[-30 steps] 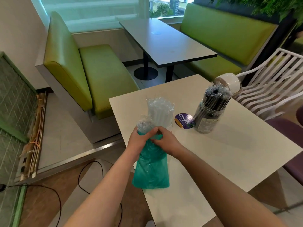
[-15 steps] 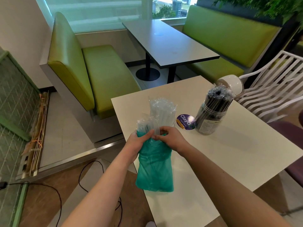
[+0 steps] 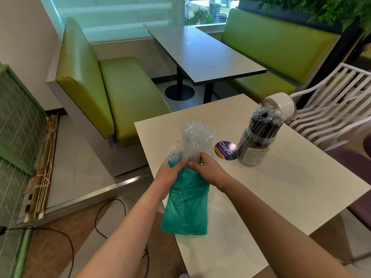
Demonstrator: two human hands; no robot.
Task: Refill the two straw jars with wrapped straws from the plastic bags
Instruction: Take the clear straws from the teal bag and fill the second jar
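2 hands hold a green bag of straws at the near edge of the white surface

The green bag hangs partly off the surface edge, with clear wrapped straws poking out of its top. Just behind it stands a bunch of clear straws; I cannot tell if a jar holds them. To the right is a jar of dark straws. The left hand has its fingers curled on the bag top. The right hand pinches the bag top beside it. A purple sticker lies between the 2 bunches
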